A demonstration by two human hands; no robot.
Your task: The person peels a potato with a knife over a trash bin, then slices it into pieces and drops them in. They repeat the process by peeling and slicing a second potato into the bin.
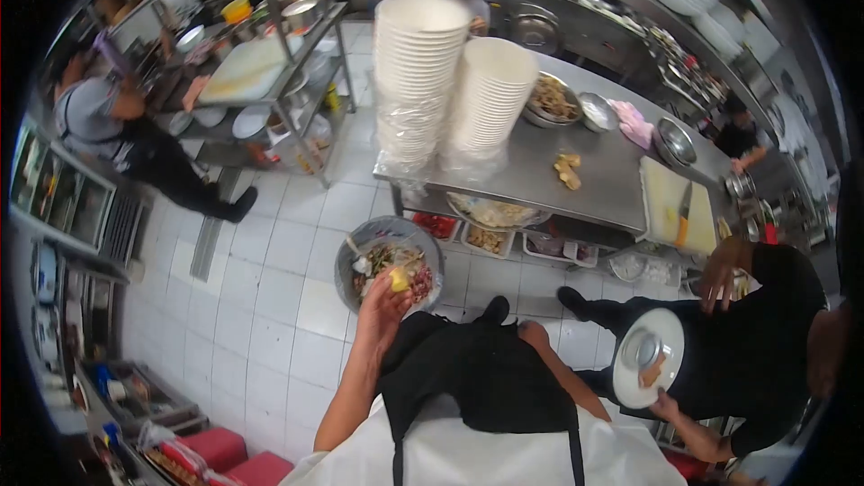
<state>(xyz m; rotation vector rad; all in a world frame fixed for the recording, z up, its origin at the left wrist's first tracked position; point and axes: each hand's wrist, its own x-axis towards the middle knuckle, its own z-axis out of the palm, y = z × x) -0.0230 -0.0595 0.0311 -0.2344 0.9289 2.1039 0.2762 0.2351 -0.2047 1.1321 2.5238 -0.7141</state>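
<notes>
Leftmost of what I'm watching is a grey bin [430,247] of mixed scraps [382,256] on the floor, with the left hand [382,308] up over its near edge, fingers curled closed round a small yellow piece [399,280]. It looks light, fairly firm, perhaps slick if damp, and best pinched by its sides. Further right, by the black apron [477,369], hangs the right hand [533,333]; I can't tell how far its fingers open or whether they hold anything
</notes>
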